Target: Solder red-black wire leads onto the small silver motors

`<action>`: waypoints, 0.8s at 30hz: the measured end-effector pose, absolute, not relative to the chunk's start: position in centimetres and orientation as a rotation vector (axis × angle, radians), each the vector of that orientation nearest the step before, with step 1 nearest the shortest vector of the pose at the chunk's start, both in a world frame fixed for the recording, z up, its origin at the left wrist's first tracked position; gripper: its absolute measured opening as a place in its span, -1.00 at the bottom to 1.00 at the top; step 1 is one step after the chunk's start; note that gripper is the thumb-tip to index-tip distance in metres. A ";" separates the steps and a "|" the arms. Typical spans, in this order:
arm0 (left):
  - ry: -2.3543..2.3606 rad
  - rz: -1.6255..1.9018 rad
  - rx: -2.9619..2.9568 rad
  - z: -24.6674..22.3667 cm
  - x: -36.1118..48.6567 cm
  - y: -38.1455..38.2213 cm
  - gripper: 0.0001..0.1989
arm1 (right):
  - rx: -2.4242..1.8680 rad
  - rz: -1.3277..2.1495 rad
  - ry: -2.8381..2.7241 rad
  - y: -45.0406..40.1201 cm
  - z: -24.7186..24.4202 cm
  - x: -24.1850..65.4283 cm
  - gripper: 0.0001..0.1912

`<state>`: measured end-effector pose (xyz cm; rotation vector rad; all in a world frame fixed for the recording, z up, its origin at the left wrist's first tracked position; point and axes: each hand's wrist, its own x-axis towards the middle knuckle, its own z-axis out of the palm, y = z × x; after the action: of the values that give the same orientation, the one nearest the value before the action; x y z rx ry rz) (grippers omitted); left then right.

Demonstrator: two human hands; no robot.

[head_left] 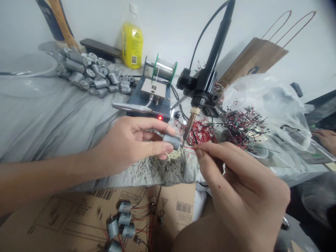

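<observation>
Between the thumb and fingers of my left hand [136, 140] is a small grey cylindrical motor [172, 141], its end turned to the right. My right hand [236, 182] pinches a thin red wire [189, 147] that reaches toward the motor's end. The tip of a clamped soldering iron [189, 129] points down between the two hands, close to the motor and the wire. Whether the tip touches them I cannot tell. Behind stands a solder feeder [153, 89] with a solder spool [165, 69] and a lit red light.
Grey motors [84, 73] are piled at the back left, near a yellow bottle [132, 45]. Red wires [203, 132] and a dark wire bundle [244, 126] lie behind my right hand. Wired motors [124, 218] rest on cardboard [70, 217] below. Another person's hand [325, 140] shows at right.
</observation>
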<state>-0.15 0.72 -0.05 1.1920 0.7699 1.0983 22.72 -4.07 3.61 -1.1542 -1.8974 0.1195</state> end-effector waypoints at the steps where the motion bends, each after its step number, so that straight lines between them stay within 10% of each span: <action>1: 0.765 1.097 1.191 0.0 -0.1 0.7 -0.79 | -1.159 0.118 -1.896 -4.0 3.6 22.7 -0.86; 24: 0.765 1.106 1.211 -0.3 -0.3 0.7 -0.81 | -1.142 0.130 -1.915 -4.2 4.0 22.8 -0.86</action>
<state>-0.32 0.72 -0.33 1.2106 0.7648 1.1059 22.80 -4.17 4.00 -1.1422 -1.9151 0.1301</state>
